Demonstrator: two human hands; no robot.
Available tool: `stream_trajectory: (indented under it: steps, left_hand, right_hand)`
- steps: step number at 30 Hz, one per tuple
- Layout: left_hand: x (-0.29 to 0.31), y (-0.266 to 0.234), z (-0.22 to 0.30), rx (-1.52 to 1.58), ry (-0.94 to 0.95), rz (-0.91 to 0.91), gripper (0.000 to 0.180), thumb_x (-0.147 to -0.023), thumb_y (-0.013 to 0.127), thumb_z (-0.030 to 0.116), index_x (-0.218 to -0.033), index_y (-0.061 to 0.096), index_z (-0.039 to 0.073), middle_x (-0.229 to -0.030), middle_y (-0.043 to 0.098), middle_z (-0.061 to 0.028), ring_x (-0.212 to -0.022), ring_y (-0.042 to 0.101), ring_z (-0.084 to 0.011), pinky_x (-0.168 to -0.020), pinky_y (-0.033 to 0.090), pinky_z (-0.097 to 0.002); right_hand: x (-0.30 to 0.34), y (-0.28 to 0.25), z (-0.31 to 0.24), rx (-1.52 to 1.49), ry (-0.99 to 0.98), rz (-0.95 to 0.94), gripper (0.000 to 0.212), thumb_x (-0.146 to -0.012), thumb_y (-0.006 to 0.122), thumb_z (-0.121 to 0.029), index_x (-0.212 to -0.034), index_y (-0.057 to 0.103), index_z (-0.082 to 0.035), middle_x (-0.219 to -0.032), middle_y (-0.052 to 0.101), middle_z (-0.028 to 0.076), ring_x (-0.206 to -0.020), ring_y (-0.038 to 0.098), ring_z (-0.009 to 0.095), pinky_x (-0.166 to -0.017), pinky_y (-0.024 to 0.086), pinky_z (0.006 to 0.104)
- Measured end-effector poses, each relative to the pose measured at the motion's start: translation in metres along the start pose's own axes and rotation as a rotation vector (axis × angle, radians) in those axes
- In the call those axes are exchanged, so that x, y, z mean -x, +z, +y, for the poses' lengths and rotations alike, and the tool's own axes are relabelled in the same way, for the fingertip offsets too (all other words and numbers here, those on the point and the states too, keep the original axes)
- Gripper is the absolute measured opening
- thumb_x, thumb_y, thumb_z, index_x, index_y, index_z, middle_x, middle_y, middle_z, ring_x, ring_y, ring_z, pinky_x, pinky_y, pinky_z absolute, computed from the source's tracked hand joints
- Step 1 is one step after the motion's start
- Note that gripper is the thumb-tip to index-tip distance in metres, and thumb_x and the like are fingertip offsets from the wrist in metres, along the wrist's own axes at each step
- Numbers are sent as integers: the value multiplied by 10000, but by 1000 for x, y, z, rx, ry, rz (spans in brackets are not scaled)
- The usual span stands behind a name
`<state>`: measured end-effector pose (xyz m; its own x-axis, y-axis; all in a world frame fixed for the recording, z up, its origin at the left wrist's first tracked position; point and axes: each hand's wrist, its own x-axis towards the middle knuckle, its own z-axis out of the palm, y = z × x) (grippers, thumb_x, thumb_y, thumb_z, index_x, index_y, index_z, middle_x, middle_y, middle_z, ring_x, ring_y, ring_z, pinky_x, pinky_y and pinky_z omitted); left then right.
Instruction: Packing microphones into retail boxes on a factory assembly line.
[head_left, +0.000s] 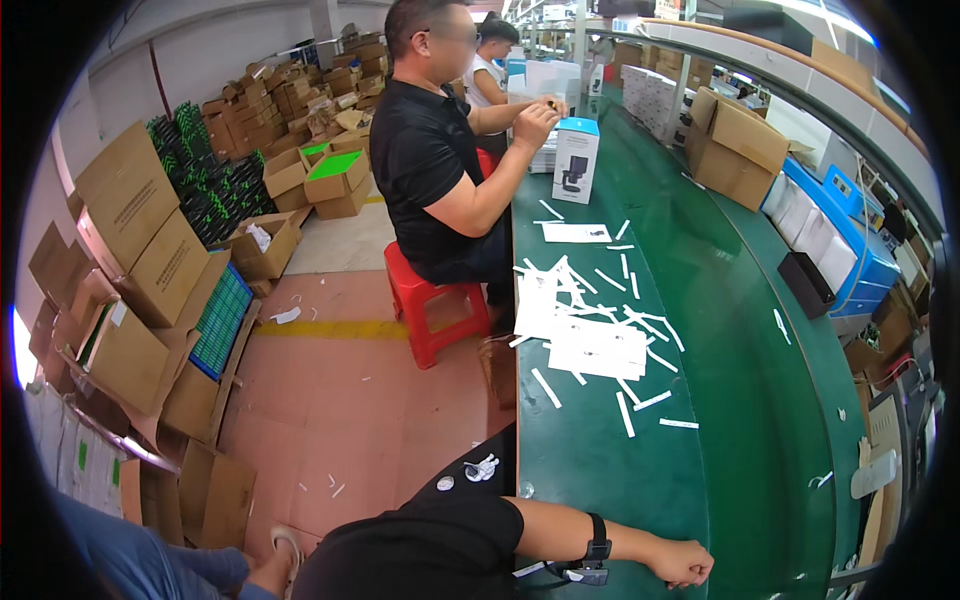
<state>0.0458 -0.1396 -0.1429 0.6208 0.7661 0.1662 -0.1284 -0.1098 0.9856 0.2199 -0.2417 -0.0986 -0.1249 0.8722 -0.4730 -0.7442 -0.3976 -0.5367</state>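
At the bottom right, my left hand [684, 564] rests on the green tabletop [620, 480] with its fingers curled into a fist. Nothing shows sticking out of it. A black strap with a small device [590, 560] circles that wrist. My right hand is out of the picture. Farther along the table lie white printed sheets [600, 347] with several loose narrow paper strips [627, 413] scattered about them. Behind these stands an upright white and blue carton [576, 160]. A seated co-worker's hands [537, 122] hold something small beside it.
A red stool [425, 310] carries the co-worker; another person sits beyond. Along the right run an open cardboard box [735, 150], a blue bin [830, 225] and a black box [806, 284]. Cardboard boxes [150, 260] crowd the left floor. Someone's jean-clad legs [130, 550] show at lower left.
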Motion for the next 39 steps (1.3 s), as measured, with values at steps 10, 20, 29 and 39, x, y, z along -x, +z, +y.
stream_trajectory:
  steps: [10,20,29,39]
  left_hand:
    - [0,4,-4,39,-24,25,73,-896,493,33,-872,547,-10,-651,630,-92,-502,621,-159,-488,506,-297]
    - [-8,3,0,-84,-91,-84,86,-921,514,66,-865,538,6,-646,613,-74,-501,590,-135,-433,478,-299]
    - [1,-39,4,215,-313,-94,179,-1000,564,183,-1085,625,38,-871,646,-51,-732,638,-128,-670,560,-293]
    - [-6,-30,18,764,-480,-137,147,-972,548,97,-1041,602,-21,-855,617,-63,-744,575,-131,-720,509,-304]
  right_hand:
    - [-21,-57,-8,182,110,-79,234,-1013,408,-351,-843,401,-191,-779,359,-12,-682,327,168,-629,322,347]
    - [-7,-55,-2,-40,204,-277,261,-1057,386,-325,-826,407,-205,-770,381,-43,-655,337,154,-598,341,326]
    - [-28,-1,19,-180,-80,-182,182,-966,554,-124,-1100,599,-9,-645,423,-10,-496,375,58,-450,306,234]
    - [3,-22,7,-165,-266,-140,297,-1000,483,-118,-1289,448,-60,-763,475,41,-465,311,35,-415,260,199]
